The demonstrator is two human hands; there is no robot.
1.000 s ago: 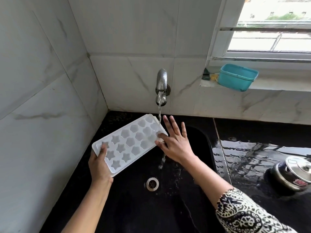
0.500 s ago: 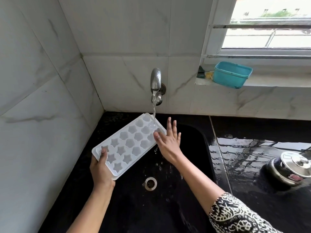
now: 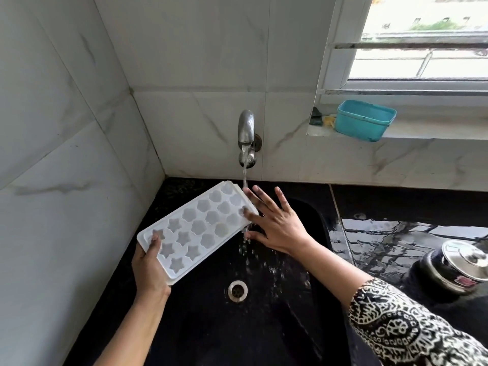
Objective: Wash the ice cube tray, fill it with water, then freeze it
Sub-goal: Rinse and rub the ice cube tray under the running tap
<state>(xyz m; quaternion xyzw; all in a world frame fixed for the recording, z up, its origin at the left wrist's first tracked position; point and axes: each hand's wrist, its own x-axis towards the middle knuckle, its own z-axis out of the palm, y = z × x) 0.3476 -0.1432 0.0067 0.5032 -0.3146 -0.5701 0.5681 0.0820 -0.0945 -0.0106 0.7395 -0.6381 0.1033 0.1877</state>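
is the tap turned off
No, water runs from the tap onto the far end of the ice cube tray.

A teal tub (image 3: 365, 120) sits on the window ledge (image 3: 449, 132), with small yellow and green items (image 3: 328, 121) just beside it. At the right, a steel-lidded dark jar (image 3: 458, 265) stands on the wet black counter (image 3: 383, 239).

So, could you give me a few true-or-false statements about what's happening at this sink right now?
1. Water runs from the tap. True.
2. The left hand grips the ice cube tray over the black sink. True.
3. The right hand is a closed fist. False: its fingers are spread, touching the tray's far end.
4. The teal tub sits in the sink. False: it stands on the window ledge.
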